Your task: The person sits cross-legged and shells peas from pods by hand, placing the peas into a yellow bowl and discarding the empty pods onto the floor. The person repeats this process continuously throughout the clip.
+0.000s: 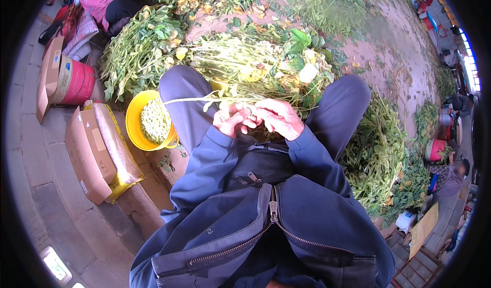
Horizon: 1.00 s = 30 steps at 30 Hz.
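Between my raised knees, my left hand point(236, 119) and my right hand point(280, 118) meet at the fingertips. A pale green plant stem point(188, 99) with a few small pods or leaves runs across the fingers of my left hand and sticks out to the left. The curled fingers hide whatever is between the fingertips. Just beyond the hands lies a heap of cut bean-like plants point(238, 58) with green and yellowed leaves. Left of my knee stands a yellow plastic bucket point(132, 121), partly filled with small pale green beans or pods point(155, 121).
Open cardboard boxes point(86, 154) and a pink-and-beige bucket point(78, 81) stand at the left on stone paving. A person in a pink top point(101, 0) sits at the upper left. More plant heaps point(378, 154) lie at the right, and other people sit along the far right edge.
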Tool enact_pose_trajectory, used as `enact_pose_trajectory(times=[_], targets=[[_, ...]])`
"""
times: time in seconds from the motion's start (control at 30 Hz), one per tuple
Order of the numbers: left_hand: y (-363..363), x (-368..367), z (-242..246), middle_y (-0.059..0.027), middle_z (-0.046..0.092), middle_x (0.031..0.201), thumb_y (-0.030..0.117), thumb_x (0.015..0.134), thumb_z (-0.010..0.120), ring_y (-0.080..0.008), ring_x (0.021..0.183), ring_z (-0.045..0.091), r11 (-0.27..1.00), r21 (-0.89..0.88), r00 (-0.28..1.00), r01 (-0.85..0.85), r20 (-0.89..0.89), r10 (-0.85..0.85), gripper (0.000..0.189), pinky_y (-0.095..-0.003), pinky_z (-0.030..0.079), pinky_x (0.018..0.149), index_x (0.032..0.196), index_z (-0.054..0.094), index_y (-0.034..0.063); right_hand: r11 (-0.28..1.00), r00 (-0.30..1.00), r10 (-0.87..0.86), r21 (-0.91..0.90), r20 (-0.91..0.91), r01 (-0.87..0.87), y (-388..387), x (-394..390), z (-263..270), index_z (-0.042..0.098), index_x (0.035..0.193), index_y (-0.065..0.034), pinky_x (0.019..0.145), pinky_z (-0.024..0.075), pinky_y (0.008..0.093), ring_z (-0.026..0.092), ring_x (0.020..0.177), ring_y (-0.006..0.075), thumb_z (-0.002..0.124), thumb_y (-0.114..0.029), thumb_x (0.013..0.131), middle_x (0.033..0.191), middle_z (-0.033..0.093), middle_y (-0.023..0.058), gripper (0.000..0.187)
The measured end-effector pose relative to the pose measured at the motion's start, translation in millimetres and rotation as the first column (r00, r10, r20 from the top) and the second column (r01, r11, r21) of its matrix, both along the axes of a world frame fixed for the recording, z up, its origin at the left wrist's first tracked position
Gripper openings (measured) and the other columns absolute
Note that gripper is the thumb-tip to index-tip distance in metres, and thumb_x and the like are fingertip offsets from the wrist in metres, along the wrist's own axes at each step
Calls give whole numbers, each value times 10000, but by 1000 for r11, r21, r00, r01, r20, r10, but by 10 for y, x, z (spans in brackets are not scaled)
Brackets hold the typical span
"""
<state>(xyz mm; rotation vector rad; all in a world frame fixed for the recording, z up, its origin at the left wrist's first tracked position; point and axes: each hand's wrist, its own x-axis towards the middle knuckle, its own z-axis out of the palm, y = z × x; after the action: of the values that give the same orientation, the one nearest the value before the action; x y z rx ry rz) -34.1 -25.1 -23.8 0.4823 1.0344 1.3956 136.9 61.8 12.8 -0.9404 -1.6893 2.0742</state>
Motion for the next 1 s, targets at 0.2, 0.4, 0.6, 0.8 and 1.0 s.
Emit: enact_pose_trajectory(times=[0.2, 0.4, 0.6, 0.8, 1.0], targets=[[-26, -32, -149, -147, 680, 871, 50, 880, 537, -178, 648, 673, 1000, 25, 995, 7, 97, -9, 235, -228, 468, 429, 1080, 602, -57, 998, 1000, 4, 55, -7, -4, 31, 10, 88, 613, 1068, -13, 504, 391, 194, 473, 564, 50, 548, -165, 946, 771, 608, 24, 206], [-53, -68, -318, -85, 595, 765, 100, 886, 556, -118, 498, 493, 999, 5, 979, -38, 203, 37, 293, -205, 337, 398, 1132, 601, -52, 992, 999, -35, -126, -32, 31, 152, 48, 312, 593, 1093, 32, 454, 338, 203, 456, 517, 61, 553, -141, 929, 777, 627, 71, 242], [33, 97, -422, -56, 567, 712, 99, 879, 630, -91, 466, 405, 980, 106, 977, -166, 156, 149, 267, -212, 291, 412, 1096, 614, -56, 978, 999, 31, -207, -41, -39, 174, 48, 474, 587, 1109, 33, 433, 288, 191, 424, 504, 44, 511, -137, 941, 788, 618, 72, 251], [28, 128, -411, -70, 648, 801, 30, 811, 717, -84, 528, 491, 981, 8, 977, -195, 85, 193, 203, -194, 353, 436, 993, 652, -35, 960, 995, 63, -267, -81, -83, 197, 80, 425, 580, 1129, 29, 426, 278, 178, 423, 503, 31, 495, -147, 949, 782, 610, 62, 265], [110, 209, -128, -27, 640, 743, 88, 833, 722, -58, 530, 491, 933, 342, 952, -115, -231, 202, 151, -199, 383, 471, 941, 659, 4, 940, 984, 114, -305, -140, -152, 178, 103, 425, 575, 1142, 34, 432, 289, 180, 426, 505, 31, 490, -134, 946, 784, 610, 58, 272]])
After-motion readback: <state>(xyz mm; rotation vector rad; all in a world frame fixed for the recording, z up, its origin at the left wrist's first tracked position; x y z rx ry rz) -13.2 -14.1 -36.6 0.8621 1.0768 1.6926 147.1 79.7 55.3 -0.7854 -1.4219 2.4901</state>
